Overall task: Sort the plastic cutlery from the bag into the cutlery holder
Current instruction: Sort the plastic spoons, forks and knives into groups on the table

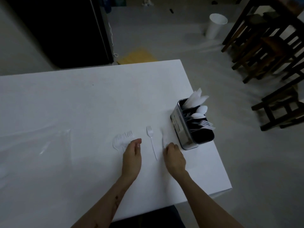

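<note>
**Both hands down among the loose cutlery, beside the holder**

We take the metal cutlery holder [189, 129] as our landmark; it stands near the right edge of the white table [82, 104]. Inside it we see knives at the far end, spoons in the middle and forks toward the near end, while the nearest compartment looks dark and we cannot tell what it holds.

Our right hand [175, 157] rests on the table just beside the holder's near left corner. Its fingers are curled together over a white knife [162, 137], whose blade points away from us along the holder's left side. Whether they actually pinch it we cannot tell.

Left of that knife a single white fork [152, 142] lies flat, tines pointing away, between our two hands.

Farther left of the holder, our left hand [132, 155] sits with fingers bent and close together, fingertips touching a small pile of forks [122, 139].

Well to the left of the holder a clear plastic bag [37, 145] lies flat on the table.
</note>
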Available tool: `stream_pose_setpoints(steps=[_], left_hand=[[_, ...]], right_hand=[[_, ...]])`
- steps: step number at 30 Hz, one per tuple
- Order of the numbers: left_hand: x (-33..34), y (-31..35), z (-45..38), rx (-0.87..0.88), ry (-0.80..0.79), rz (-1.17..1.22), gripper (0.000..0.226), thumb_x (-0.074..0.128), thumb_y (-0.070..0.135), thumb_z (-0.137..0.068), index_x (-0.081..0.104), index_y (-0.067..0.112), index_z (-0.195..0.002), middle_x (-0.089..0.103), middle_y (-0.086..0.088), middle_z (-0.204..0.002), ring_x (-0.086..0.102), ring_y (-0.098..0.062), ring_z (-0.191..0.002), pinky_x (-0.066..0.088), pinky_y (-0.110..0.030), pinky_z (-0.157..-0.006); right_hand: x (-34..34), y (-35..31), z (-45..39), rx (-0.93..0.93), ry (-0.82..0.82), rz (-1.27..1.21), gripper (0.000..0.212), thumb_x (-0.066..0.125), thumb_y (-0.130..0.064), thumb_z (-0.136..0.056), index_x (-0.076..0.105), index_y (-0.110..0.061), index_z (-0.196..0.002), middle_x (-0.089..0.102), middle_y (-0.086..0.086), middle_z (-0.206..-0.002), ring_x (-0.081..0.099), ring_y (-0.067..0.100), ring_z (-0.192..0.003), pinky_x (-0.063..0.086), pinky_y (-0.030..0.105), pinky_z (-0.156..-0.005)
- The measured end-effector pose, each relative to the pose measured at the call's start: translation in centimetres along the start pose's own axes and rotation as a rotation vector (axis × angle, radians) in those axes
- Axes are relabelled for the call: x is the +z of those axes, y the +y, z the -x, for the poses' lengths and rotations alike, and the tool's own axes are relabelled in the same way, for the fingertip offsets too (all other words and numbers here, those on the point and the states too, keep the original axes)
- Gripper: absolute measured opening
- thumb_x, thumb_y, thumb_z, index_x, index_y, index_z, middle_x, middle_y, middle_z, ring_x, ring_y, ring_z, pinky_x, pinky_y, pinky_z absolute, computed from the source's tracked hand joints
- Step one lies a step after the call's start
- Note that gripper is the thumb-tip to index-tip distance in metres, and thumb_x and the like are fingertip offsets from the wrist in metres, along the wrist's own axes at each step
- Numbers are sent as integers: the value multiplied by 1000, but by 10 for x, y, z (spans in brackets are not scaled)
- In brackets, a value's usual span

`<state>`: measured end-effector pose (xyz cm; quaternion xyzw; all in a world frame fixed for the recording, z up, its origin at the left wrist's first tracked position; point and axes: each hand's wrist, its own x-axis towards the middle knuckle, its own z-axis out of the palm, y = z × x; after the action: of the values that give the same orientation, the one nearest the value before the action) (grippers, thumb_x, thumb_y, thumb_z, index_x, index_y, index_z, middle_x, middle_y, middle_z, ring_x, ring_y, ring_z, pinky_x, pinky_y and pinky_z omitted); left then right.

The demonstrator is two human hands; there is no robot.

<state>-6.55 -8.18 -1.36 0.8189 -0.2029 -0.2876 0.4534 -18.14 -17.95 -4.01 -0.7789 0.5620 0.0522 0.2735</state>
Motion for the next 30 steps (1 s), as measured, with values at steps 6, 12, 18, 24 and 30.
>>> stream_pose_setpoints(steps=[6, 12, 18, 24, 30], left_hand=[[3, -4, -19, -504, -287, 504, 44, 60, 36, -90, 56, 7, -122, 63, 1, -122, 60, -19, -112, 44, -35, -100], [-20, -8, -22, -542, -92, 674, 20, 47, 18, -99, 53, 8, -115, 65, -6, -98, 66, -17, -84, 47, -29, -76], [-35, -24, -26, -543, -35, 810, 33, 59, 10, -92, 54, -2, -123, 62, -14, -121, 64, -23, -98, 51, -31, -85], [-43, -19, -23, -501, -77, 760, 17, 48, 6, -97, 58, -3, -107, 65, -10, -103, 63, -20, -92, 58, -30, -62], [-54, -39, -26, -567, 81, 647, 31, 39, 13, -102, 47, -10, -120, 60, -20, -106, 58, -19, -77, 51, -23, -63]], right_hand=[[5, -17, 18, -342, -172, -487, 14, 54, -31, -99, 61, -20, -94, 67, -9, -78, 64, 11, -69, 57, 41, -68], [25, -25, 7, 32, 75, -47, 34, 62, -46, -91, 51, -16, -102, 57, -1, -97, 59, 20, -87, 46, 32, -65], [20, -37, 13, -177, -52, -470, 13, 49, -23, -102, 54, -13, -96, 68, 3, -89, 67, 16, -75, 52, 26, -62], [28, -57, 32, -173, -242, -600, 17, 64, -29, -94, 66, -13, -90, 70, -1, -78, 67, 15, -66, 59, 33, -59], [47, -57, 24, -153, -50, -66, 31, 66, -46, -88, 53, -21, -103, 58, -6, -97, 58, 13, -82, 50, 26, -70]])
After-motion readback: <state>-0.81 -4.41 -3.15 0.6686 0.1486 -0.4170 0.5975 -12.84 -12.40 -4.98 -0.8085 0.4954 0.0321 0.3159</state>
